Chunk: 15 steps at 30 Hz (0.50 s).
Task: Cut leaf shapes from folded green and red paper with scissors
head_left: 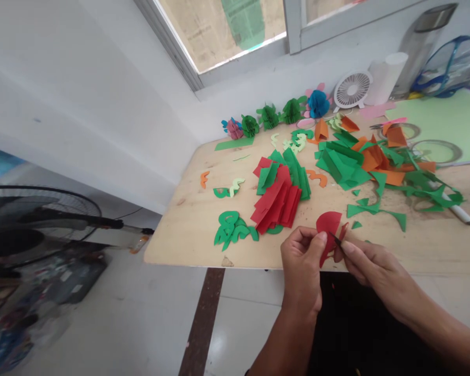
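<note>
Near the table's front edge, my left hand (303,256) pinches a folded piece of red paper (329,222) with a rounded outer edge. My right hand (362,261) is closed around small dark scissors (337,241), whose tip meets the red paper; the fingers hide most of them. A narrow red strip stands out beside the blade. Left of my hands lies a pile of folded red paper pieces (276,201) over folded green pieces (297,175). Further left are cut green curved shapes (233,230).
Green scraps (376,209), orange folded paper (376,156) and a white marker (460,211) lie on the right. Honeycomb paper figures (269,117) line the wall beside a small white fan (352,90). Tape rolls (438,151) rest at far right. A large black fan (35,240) stands left of the table (180,230).
</note>
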Tool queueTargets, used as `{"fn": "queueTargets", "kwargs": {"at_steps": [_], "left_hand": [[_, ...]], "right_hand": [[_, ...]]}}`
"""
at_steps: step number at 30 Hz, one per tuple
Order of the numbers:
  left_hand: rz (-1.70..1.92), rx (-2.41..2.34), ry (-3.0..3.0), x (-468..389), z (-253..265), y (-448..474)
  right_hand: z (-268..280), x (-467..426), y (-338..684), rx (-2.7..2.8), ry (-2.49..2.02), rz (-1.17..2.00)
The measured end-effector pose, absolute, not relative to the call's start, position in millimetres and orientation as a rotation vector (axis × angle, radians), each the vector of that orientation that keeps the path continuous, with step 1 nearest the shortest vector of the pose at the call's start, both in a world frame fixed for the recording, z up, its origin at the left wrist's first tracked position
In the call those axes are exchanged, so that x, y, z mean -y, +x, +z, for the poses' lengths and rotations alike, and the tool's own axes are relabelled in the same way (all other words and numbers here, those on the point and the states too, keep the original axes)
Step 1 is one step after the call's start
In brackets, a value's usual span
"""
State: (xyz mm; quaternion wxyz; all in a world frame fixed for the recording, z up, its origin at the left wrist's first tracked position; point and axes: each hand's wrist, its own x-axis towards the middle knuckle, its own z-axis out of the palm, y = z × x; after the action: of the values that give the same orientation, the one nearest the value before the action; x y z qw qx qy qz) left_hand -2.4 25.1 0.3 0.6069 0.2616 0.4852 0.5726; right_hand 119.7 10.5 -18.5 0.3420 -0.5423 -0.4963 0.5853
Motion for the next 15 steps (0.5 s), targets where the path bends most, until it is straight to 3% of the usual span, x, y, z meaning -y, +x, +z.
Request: {"fn": "queueTargets", "kwargs": {"at_steps": [15], "left_hand": [[1.331,-1.124,0.510,-19.9,-0.8,1.2]], "right_hand": [[-10.3,-10.8,113.7,1.277,-1.439,1.496]]}}
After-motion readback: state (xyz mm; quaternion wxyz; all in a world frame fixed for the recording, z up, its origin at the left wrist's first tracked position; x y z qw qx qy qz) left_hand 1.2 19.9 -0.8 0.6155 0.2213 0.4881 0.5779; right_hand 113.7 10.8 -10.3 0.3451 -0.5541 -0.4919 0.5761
